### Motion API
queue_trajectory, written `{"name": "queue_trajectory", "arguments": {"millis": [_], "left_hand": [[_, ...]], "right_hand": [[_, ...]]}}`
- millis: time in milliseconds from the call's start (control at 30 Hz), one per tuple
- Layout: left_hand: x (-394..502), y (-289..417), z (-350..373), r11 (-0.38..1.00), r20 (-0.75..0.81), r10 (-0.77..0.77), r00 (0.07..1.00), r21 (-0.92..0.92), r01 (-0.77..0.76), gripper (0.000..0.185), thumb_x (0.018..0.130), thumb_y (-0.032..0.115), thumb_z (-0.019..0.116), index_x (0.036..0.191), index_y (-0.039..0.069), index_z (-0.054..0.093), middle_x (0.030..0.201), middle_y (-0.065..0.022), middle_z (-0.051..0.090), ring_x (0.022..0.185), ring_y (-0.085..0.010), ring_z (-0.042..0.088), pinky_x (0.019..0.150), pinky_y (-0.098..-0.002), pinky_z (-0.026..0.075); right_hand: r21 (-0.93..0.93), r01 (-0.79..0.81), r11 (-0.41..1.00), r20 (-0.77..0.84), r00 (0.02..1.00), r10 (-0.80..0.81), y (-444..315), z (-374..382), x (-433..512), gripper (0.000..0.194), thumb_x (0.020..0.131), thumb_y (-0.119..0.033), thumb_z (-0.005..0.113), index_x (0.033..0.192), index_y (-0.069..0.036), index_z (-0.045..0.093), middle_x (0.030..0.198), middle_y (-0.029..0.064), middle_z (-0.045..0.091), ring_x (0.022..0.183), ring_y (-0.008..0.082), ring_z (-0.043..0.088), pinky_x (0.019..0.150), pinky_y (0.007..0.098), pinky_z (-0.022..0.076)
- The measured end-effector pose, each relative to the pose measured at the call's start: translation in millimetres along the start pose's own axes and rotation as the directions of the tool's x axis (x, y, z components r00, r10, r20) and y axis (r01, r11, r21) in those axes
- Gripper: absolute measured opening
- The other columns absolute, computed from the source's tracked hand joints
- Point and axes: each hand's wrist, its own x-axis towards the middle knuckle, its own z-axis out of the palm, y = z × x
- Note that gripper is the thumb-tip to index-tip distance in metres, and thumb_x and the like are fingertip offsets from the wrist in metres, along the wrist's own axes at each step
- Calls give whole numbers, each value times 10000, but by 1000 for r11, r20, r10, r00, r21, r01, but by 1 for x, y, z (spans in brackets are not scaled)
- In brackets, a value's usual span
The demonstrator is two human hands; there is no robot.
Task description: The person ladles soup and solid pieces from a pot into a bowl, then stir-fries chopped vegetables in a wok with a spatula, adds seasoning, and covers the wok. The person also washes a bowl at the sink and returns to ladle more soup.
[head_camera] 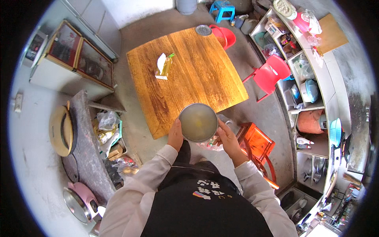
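Observation:
A round metal bowl [198, 122] with cloudy, pale yellowish liquid in it is held between my two hands, in front of my body. My left hand [176, 135] grips its left side, thumb near the rim. On the opposite side my right hand [227, 138] holds the bowl's wall, its lower fingers partly curled. The bowl overlaps the near edge of a wooden table [195, 71] in view; how high it is above the table I cannot tell. A tissue pack [164, 67] with a white tissue sticking out lies on the table, and a perforated metal disc [203, 30] is at its far corner.
An orange-red wooden chair [257, 142] stands close by my right arm, a red plastic chair [271, 73] farther off. Open shelves [311, 145] line the right side. At left are a stone-topped counter [91, 148], a pink rice cooker [83, 197] and a glass-doored cabinet [74, 69].

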Motion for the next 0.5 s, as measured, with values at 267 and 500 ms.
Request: {"name": "queue_trajectory", "arguments": {"millis": [267, 500], "left_hand": [[86, -5, 0, 900, 131, -344, 930, -235, 366, 507, 1035, 387, 357, 1405, 48, 429, 1360, -95, 499, 1271, -202, 446, 1041, -358, 365], [151, -83, 1, 855, 192, -397, 898, -279, 438, 538, 1009, 491, 364, 1450, 184, 376, 1418, 1, 434, 1302, -169, 390, 1024, -448, 369]], "right_hand": [[86, -122, 989, -99, 987, 130, 77, 0, 111, 483, 1026, -269, 426, 1468, -86, 360, 934, 59, 640, 666, 108, 593, 594, 236, 457], [108, -199, 974, -93, 973, 209, 125, -5, 187, 454, 1034, -260, 400, 1463, -117, 376, 966, 93, 661, 658, 109, 596, 582, 232, 453]]}}
